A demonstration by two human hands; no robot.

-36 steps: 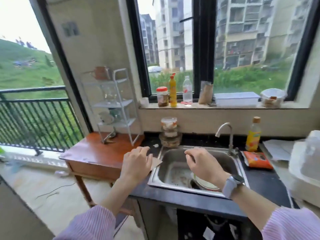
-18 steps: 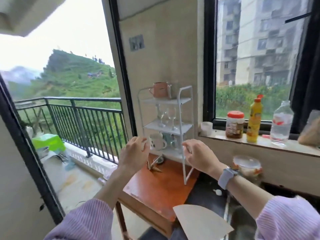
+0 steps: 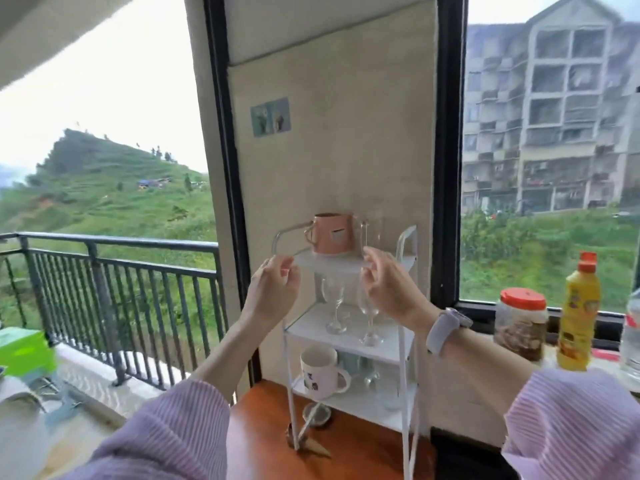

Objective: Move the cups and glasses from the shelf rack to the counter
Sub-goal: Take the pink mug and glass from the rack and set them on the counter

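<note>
A white three-tier shelf rack (image 3: 403, 336) stands on a wooden table (image 3: 263, 427). A pink mug (image 3: 332, 233) sits on the top tier, with a clear glass (image 3: 372, 230) beside it on the right. Two stemmed glasses (image 3: 334, 303) (image 3: 369, 320) stand on the middle tier. On the bottom tier a white printed mug (image 3: 320, 370) stands in front of a teal cup (image 3: 349, 362). My left hand (image 3: 273, 289) and my right hand (image 3: 389, 289) hover just in front of the top tier, fingers apart, holding nothing.
A jar with a red lid (image 3: 521, 322), a yellow bottle (image 3: 578, 313) and a clear bottle (image 3: 632, 341) stand on the window sill at the right. A balcony railing (image 3: 114, 268) lies to the left. A small strainer (image 3: 315, 415) rests under the rack.
The view swung from the sink to the shelf rack. Both hands rose from the sink area up to the level of the rack's top tier.
</note>
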